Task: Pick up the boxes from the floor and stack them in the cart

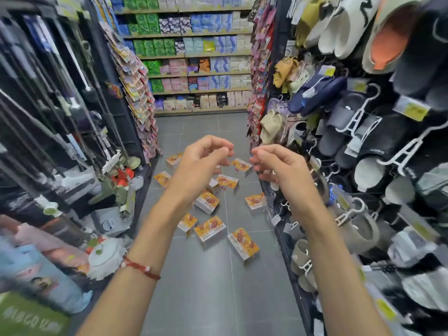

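Several small orange-and-white boxes lie scattered on the grey tile floor (194, 299) of a shop aisle. One box (243, 243) lies nearest me, another box (210, 228) just left of it, and a third box (254, 201) near the right shelf. My left hand (203, 158) and my right hand (278, 166) are raised in front of me above the boxes, fingers loosely curled and holding nothing. No cart is in view.
A rack of slippers on hangers (363, 132) lines the right side. Mops, poles and cleaning goods (106, 255) crowd the left side. Shelves of packaged goods (198, 69) close the aisle's far end.
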A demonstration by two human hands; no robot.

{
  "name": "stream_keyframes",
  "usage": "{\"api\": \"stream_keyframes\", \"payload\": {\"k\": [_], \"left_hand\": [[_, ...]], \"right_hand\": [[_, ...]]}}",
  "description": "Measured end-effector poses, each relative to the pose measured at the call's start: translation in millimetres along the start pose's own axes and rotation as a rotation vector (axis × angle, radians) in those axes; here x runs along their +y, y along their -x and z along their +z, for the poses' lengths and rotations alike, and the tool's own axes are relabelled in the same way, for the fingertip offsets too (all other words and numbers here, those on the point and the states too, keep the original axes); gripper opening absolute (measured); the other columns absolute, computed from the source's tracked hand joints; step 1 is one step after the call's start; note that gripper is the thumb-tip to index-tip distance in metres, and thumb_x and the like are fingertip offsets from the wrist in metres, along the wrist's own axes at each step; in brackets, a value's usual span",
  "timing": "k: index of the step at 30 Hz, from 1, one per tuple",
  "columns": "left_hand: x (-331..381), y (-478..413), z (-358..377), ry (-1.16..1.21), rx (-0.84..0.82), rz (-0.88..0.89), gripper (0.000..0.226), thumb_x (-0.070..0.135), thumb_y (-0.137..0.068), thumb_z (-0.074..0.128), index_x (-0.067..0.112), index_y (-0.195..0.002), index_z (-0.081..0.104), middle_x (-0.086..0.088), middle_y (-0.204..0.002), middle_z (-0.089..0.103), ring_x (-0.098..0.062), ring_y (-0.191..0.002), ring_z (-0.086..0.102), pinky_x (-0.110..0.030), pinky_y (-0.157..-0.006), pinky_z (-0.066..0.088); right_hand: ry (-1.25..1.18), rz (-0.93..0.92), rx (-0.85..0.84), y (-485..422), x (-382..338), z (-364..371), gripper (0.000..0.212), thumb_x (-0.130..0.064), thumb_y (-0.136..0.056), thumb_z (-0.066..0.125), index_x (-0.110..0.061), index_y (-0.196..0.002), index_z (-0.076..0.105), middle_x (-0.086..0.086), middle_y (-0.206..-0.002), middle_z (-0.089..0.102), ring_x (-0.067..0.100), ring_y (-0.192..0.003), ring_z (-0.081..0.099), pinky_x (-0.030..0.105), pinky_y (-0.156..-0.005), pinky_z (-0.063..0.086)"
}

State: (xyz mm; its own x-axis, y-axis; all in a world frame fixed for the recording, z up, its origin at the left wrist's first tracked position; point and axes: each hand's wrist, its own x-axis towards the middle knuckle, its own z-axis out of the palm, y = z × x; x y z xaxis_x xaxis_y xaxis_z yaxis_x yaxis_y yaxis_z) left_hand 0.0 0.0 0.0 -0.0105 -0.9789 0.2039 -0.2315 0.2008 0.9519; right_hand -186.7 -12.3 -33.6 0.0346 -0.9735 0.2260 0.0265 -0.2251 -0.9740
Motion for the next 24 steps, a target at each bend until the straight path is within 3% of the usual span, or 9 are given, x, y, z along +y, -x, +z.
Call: {"api": "stream_keyframes", "payload": {"k": [8, 15, 19, 24], "left_hand": [[-52, -144, 18, -0.015, -0.104, -0.114, 0.017, 0.014, -0.1, 0.054, 0.016, -0.11, 0.068, 0.007, -0.1, 0.075, -0.022, -0.102, 0.069, -0.036, -0.087, 0.054], [-103, -272, 55, -0.026, -0.097, -0.153, 0.021, 0.012, -0.102, 0.052, 0.018, -0.108, 0.07, 0.012, -0.096, 0.074, -0.01, -0.091, 0.066, -0.019, -0.076, 0.054], [-124, -332, 83, -0.023, -0.092, -0.245, 0.02, 0.009, -0.102, 0.052, 0.012, -0.112, 0.069, 0.003, -0.1, 0.073, -0.01, -0.087, 0.067, -0.031, -0.084, 0.054], [-155, -388, 103, 0.014, -0.069, -0.351, 0.018, 0.009, -0.1, 0.054, 0.009, -0.112, 0.068, 0.0, -0.1, 0.073, -0.013, -0.087, 0.067, -0.032, -0.084, 0.05]], "right_hand": [[-0.031, 0.141, 0.058, -124, 54, -2, 0.016, -0.018, -0.102, 0.063, -0.021, -0.097, 0.077, -0.002, -0.091, 0.076, 0.012, -0.085, 0.065, 0.029, -0.078, 0.054], [-0.107, 0.22, 0.039, -249, 113, -31, 0.016, -0.013, -0.103, 0.061, -0.014, -0.098, 0.076, 0.002, -0.089, 0.075, 0.005, -0.074, 0.066, 0.018, -0.07, 0.053], [-0.099, 0.266, 0.053, -306, 140, -56, 0.015, -0.012, -0.102, 0.061, -0.014, -0.098, 0.076, -0.002, -0.085, 0.076, 0.003, -0.073, 0.066, 0.018, -0.072, 0.053], [-0.126, 0.349, 0.065, -357, 172, -70, 0.021, -0.012, -0.102, 0.062, -0.022, -0.092, 0.077, -0.005, -0.084, 0.075, 0.01, -0.079, 0.063, 0.023, -0.075, 0.05]]}}
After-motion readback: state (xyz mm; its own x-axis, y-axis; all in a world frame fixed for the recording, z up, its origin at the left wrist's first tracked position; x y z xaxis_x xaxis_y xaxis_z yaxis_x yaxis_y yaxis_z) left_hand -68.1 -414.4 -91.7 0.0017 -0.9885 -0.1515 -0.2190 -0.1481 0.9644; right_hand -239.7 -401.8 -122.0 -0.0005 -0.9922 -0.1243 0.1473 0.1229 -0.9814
